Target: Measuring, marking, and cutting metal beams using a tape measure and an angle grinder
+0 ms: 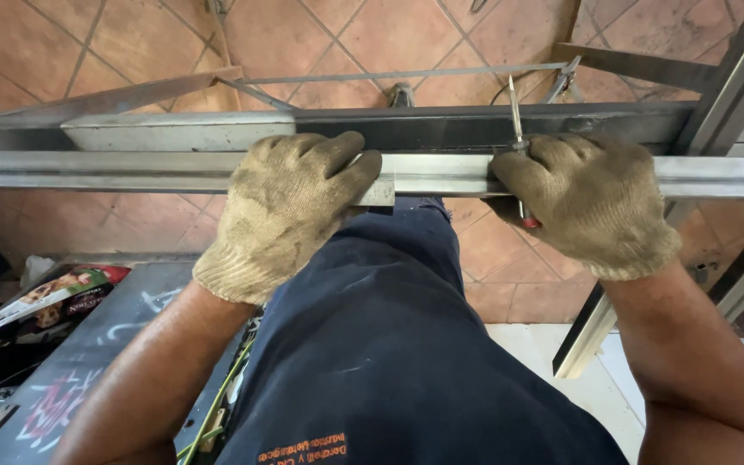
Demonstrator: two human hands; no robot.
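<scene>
The left hand (290, 207), in a soiled knit glove, lies over the end of a long metal rail (131, 170), its fingers (337, 159) pressed together and curled over the rail's top edge. The right hand (583, 202), gloved the same, wraps its fingers around a thin screwdriver (515, 116) with a red handle, held upright against the adjoining rail (716, 176). Both rails run crosswise above the tiled floor (372, 39), meeting between the hands.

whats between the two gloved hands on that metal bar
In the head view, only a bare stretch of the light metal bar runs between the left hand and the right hand, which holds a screwdriver. Nothing rests on it there.
</scene>
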